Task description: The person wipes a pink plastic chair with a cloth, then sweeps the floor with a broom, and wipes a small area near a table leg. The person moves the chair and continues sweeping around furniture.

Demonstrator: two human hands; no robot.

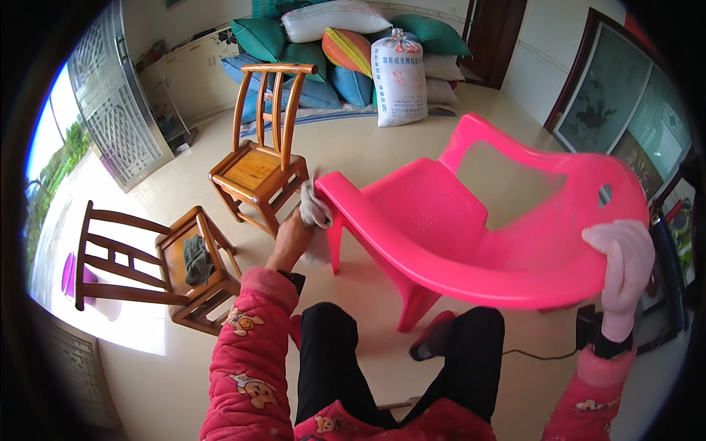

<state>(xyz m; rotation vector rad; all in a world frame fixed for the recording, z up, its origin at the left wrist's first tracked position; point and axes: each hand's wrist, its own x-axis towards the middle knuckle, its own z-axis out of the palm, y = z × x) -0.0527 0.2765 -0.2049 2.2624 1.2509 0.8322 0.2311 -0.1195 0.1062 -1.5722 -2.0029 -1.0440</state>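
Note:
A pink plastic armchair point(419, 220) stands turned sideways before my knees, its backrest to the right. My left hand point(291, 234) grips a grey cloth point(315, 206) against the front end of the near armrest. Part of that cloth hangs blurred below the armrest. On the right, my right hand point(626, 264) is closed over the edge of the chair's backrest, near where it meets the armrest. Its fingers lie on the outer pink surface, and the thumb is hard to make out.
Two wooden chairs stand at the left, one upright chair point(256, 171) and a nearer chair point(171, 248) bearing a dark cloth point(197, 260). Stuffed sacks point(400, 80) are piled at the back. A purple basin point(70, 275) sits near the open metal door point(124, 110). A black cable point(540, 356) crosses the floor.

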